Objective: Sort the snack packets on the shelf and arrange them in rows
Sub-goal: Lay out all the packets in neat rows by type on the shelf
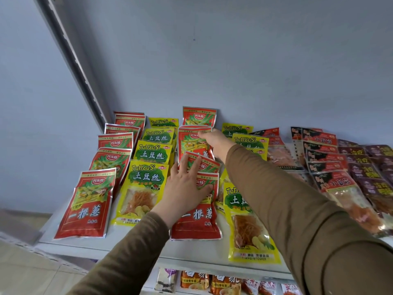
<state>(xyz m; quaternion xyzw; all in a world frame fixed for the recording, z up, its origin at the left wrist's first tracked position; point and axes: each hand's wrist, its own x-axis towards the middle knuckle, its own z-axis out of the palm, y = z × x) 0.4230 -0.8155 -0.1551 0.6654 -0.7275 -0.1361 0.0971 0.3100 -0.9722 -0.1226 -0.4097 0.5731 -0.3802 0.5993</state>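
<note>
Red snack packets (pixel 85 201) run in a row down the left of the white shelf (pixel 131 248), with a row of yellow packets (pixel 142 188) beside them. A second red row (pixel 197 218) lies in the middle. My left hand (pixel 185 188) presses flat on the front red packets of that middle row, fingers spread. Farther back, my right hand (pixel 212 139) pinches the top edge of a red packet (pixel 191 143). More yellow packets (pixel 246 218) lie under my right sleeve.
Black-and-red packets (pixel 327 167) and dark purple packets (pixel 370 167) fill the shelf's right side. A grey wall (pixel 234 60) backs the shelf. A lower shelf (pixel 212 282) holds other snack packets. A metal upright (pixel 70 60) stands at the left.
</note>
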